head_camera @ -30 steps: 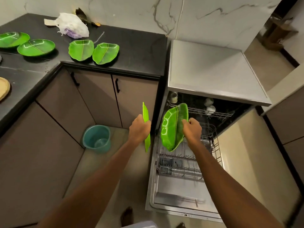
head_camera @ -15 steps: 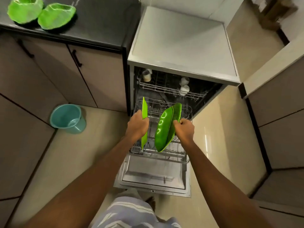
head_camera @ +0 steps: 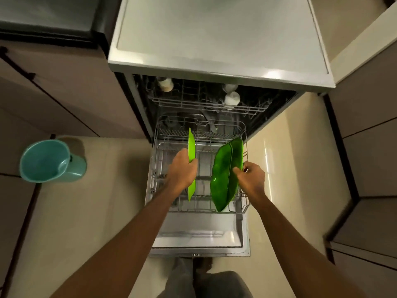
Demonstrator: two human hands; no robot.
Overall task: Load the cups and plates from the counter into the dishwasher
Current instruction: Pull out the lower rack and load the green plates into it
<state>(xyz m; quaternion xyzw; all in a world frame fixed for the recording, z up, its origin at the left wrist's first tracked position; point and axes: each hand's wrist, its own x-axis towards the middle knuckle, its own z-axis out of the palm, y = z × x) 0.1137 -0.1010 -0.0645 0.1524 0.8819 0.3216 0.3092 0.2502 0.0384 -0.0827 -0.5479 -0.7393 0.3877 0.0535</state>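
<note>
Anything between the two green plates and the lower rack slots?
Nothing visible. The left hand and right hand hold the left plate and right plate on edge over the pulled-out lower rack, whose tines below them look bare. The cups sit farther back in the upper rack, out of the path.

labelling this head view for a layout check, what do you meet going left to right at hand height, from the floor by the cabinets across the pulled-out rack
teal bucket → left hand → edge-on green plate that it grips → tilted green plate → right hand gripping it
</note>
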